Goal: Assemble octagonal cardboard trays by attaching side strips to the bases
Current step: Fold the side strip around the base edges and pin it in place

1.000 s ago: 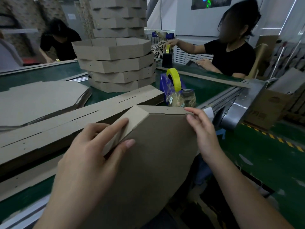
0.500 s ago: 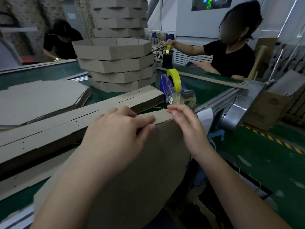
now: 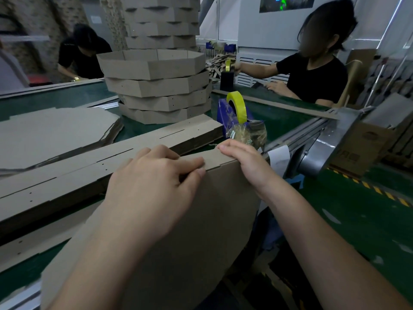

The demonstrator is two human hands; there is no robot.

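left hand (image 3: 154,182) grips side strip (image 3: 215,160) over upright octagonal base (image 3: 201,220) | right hand (image 3: 243,157) grips same strip's end | tape dispenser (image 3: 223,117) behind

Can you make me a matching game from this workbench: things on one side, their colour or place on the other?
1 tape roll
2 finished trays
3 flat bases
4 left hand

A stacked several high
B gripping the top edge of the held base
C yellow
D piled flat at left

Pairs: 1-C, 2-A, 3-D, 4-B
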